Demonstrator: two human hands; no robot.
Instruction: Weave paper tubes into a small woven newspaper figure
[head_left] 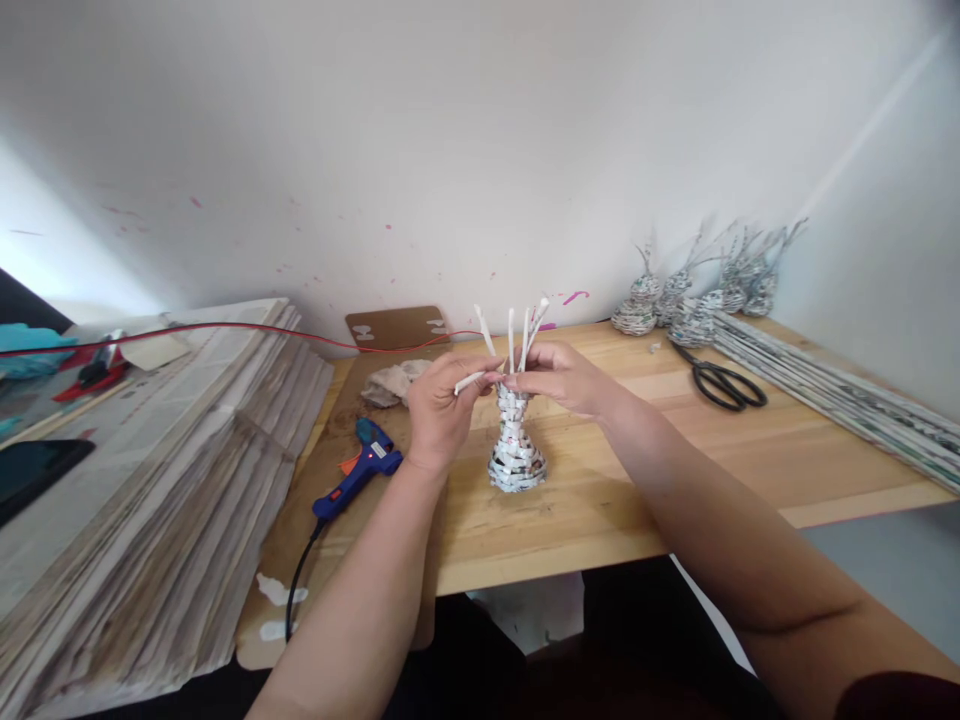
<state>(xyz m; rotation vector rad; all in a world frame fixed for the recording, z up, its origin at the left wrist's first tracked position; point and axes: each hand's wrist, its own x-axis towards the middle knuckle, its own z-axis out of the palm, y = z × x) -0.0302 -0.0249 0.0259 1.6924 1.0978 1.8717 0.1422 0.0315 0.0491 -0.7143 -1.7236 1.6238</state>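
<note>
A small vase woven from rolled newspaper strips [516,455] stands upright on the wooden table, wide at its base and narrow at the neck. Several white paper tubes [511,335] stick up from its top. My left hand [442,405] is closed at the left of the neck, pinching a paper tube [470,382] that is bent out to the left. From the right, my right hand [559,378] grips the top of the neck, its thumb and fingers close to the left fingertips. The exact contact of the fingertips is partly hidden.
A blue glue gun [358,470] lies on a brown board left of my arm. Tall newspaper stacks [247,440] fill the left side. Black scissors [724,385], long paper tubes [832,390] and several woven pieces [637,305] are at the right. A crumpled cloth [394,383] lies behind.
</note>
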